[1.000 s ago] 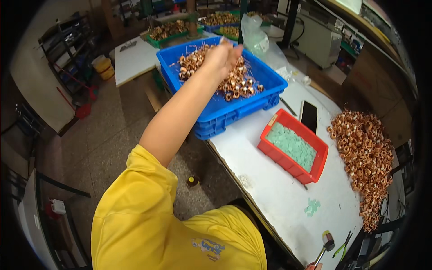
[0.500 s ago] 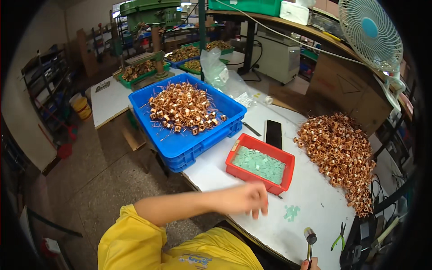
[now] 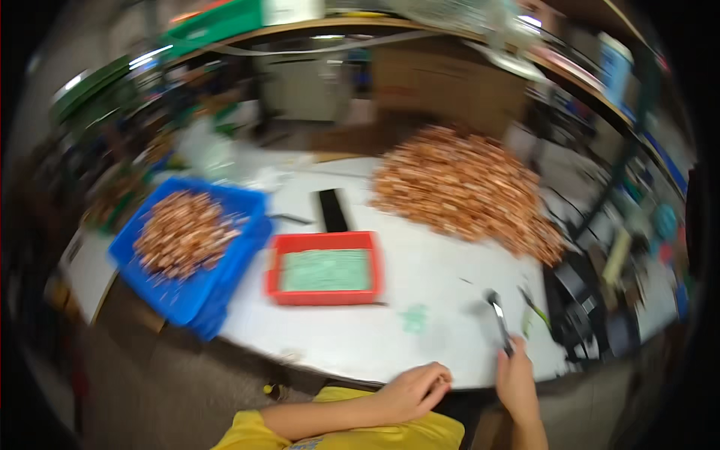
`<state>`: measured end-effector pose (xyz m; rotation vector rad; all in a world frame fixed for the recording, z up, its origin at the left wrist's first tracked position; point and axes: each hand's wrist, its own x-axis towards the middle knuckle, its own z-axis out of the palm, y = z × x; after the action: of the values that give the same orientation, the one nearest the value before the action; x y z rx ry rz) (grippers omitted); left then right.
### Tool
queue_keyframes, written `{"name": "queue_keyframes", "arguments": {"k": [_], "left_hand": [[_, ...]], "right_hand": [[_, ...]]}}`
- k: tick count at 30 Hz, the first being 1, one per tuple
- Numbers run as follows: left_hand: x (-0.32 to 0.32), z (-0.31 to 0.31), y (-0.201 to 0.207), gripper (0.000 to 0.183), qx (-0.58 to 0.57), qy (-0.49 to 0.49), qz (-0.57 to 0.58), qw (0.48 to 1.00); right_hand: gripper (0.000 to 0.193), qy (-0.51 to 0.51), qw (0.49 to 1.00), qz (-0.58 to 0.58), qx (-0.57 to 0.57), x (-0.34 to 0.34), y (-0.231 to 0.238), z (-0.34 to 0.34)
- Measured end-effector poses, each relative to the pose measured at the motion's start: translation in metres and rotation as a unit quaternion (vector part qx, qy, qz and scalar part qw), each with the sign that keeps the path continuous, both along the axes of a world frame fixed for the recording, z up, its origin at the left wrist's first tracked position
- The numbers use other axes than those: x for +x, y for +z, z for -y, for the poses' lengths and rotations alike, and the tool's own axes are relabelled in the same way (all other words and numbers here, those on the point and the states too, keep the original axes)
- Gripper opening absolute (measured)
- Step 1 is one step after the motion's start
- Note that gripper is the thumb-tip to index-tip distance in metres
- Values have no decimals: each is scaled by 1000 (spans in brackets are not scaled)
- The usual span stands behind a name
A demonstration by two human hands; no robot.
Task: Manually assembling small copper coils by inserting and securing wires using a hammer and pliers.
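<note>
My right hand grips the handle of a small hammer, its head tilted up over the right part of the white table. At the table's front edge, my left hand is closed with curled fingers; whatever they hold, if anything, is hidden. Farther in from both hands lies a little cluster of pale green flat pieces. A red bin filled with similar green pieces stands to the left of it. Pliers with green handles rest just right of the hammer. Motion blurs the picture.
A blue crate of copper coils stands at left. More copper coils form a large heap at the back right. A black phone lies behind the red bin. Dark equipment borders the right side, below a shelf.
The view has swung right. My left hand has drawn back from beside the red bin to the table's front edge. The right hand still holds the hammer, now more fully in view.
</note>
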<state>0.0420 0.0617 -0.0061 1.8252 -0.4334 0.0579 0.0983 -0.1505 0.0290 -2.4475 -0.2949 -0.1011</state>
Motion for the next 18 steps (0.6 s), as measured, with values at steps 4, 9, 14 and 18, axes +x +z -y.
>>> {"name": "queue_keyframes", "arguments": {"k": [4, 9, 14, 18], "left_hand": [[0, 21, -13, 19, 68, -5, 206, 976], [7, 30, -16, 22, 98, -120, 240, 958], [17, 21, -10, 23, 116, -47, 258, 958], [29, 8, -8, 24, 125, 15, 273, 954]], "right_hand": [[43, -27, 991, 39, -128, 23, -28, -1], [47, -122, 949, 125, -261, 21, -35, -9], [42, -159, 878, 213, -399, 22, -43, -25], [37, -152, 868, 248, -402, 17, -49, -30]]}}
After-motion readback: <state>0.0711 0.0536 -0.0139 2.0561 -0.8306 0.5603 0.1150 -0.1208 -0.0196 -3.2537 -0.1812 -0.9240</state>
